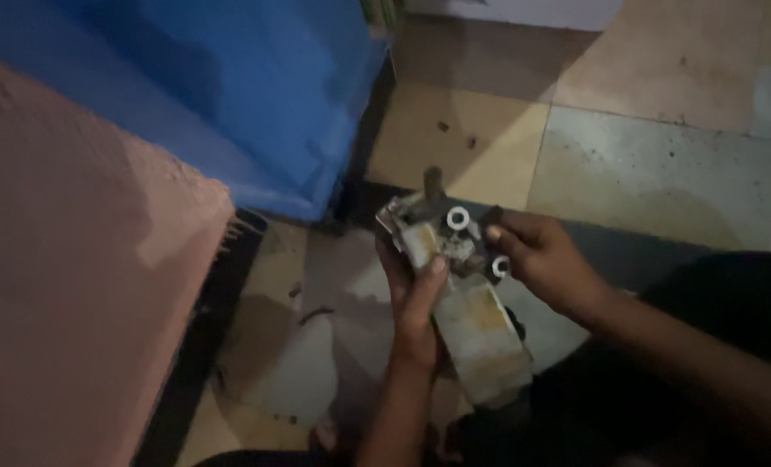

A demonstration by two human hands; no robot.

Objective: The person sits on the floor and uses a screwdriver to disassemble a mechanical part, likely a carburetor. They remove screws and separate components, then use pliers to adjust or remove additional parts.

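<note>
Left hand (416, 298) (thumb up) in firm grip on grey motor (463, 298), right hand (537, 255) pinching its top.

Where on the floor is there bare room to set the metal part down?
Bare tiles lie beyond the right hand, right of the blue box. It is crowded where the left hand holds the metal part, between the pink surface and the person's dark clothing.
</note>
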